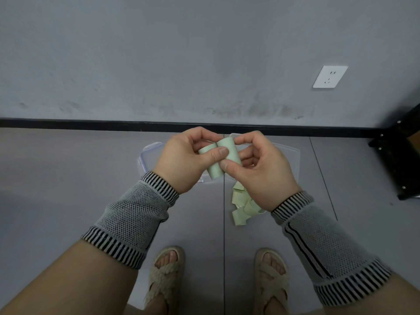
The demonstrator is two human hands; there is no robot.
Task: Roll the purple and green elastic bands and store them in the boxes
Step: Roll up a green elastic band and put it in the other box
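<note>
Holding the green elastic band (pixel 223 161) up in front of the body, both hands meet at the middle of the view, and the fingers are busy on it. Left hand (pixel 185 160) has its thumb pressed across the front of the rolled part and its fingers curled round behind, pinching it; right hand (pixel 263 168) clamps the right side of the roll between thumb and curled fingers. That rolled section looks like two short pale-green cylinders lying side by side, touching, with their long axis running from lower left near the left wrist up toward the wall, tilted slightly to the right at the top. From under the right hand the loose tail of the band drops away and lies in crumpled folds on the grey floor (pixel 68 178), just beside the right wrist. Below and behind the hands, two clear plastic boxes (pixel 148 155) sit on the floor close to the black skirting; the hands cover most of them, so only corners and edges show, and what they hold cannot be made out. Fingertips behind the roll are hidden too. Both forearms wear grey knitted sleeves (pixel 134 214) with striped cuffs. Further down, two feet in woven sandals (pixel 167 271) stand on the floor. On the grey wall to the right, a white socket (pixel 329 77); at the far right edge, a black metal frame (pixel 402 160), cut off.
</note>
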